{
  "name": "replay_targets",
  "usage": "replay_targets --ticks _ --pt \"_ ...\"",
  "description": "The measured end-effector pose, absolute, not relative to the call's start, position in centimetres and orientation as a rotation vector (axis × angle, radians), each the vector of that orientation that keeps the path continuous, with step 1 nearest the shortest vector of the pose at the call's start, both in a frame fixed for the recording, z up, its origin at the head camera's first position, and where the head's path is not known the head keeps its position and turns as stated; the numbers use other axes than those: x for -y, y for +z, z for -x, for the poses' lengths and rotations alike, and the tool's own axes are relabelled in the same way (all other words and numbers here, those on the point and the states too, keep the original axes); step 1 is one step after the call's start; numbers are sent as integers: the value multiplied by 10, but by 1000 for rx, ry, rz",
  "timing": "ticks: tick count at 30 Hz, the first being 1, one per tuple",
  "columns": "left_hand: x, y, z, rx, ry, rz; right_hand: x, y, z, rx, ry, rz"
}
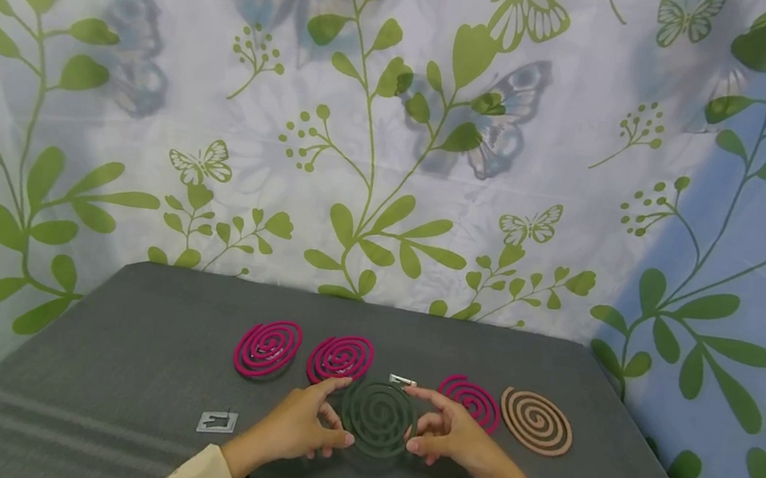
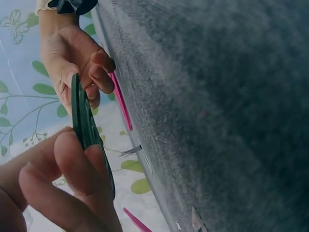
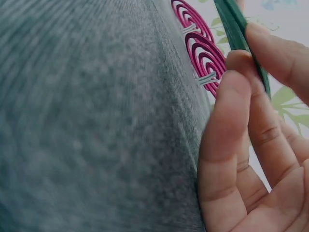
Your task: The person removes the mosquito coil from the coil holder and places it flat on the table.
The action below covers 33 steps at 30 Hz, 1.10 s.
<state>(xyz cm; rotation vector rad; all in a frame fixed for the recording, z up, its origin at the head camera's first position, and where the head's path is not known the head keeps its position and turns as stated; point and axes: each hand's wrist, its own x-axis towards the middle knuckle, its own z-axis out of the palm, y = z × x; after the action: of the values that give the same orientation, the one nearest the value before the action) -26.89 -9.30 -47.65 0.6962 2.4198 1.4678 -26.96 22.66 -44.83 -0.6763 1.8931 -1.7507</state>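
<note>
Both hands hold a dark green mosquito coil point(image 1: 378, 420) by its opposite edges, above the table. My left hand point(image 1: 301, 422) pinches its left edge between thumb and fingers, and my right hand point(image 1: 455, 434) grips the right edge the same way. Seen edge-on in the left wrist view, the green coil point(image 2: 84, 116) looks like a thin stacked disc. Just beyond it on the table lies a small metal stand point(image 1: 402, 380), partly raised. Two pink coils point(image 1: 268, 348) sit tilted on metal stands to the left, their stands point(image 3: 207, 78) showing in the right wrist view.
Right of the hands lie another pink coil point(image 1: 471, 400), partly behind the right hand, and a tan coil point(image 1: 536, 422). A flat metal stand point(image 1: 217, 422) rests on the grey table point(image 1: 83, 361) at left. A patterned curtain point(image 1: 394, 152) hangs behind.
</note>
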Motion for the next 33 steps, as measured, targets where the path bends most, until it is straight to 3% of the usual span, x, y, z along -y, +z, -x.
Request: replay_targets --ticks 4,15,24,33 --pt "94 -492 274 -2362 1475 -628 -228 -452 269 -1910 -1711 652" --pt "92 -469 256 -2307 1402 -580 -227 -456 266 -1943 -1648 643" --pt "94 -502 275 -2269 1395 -553 -227 -454 268 -1985 -1597 696" --pt "92 -502 275 -2265 1359 -536 -228 -451 269 -1989 -1596 701"
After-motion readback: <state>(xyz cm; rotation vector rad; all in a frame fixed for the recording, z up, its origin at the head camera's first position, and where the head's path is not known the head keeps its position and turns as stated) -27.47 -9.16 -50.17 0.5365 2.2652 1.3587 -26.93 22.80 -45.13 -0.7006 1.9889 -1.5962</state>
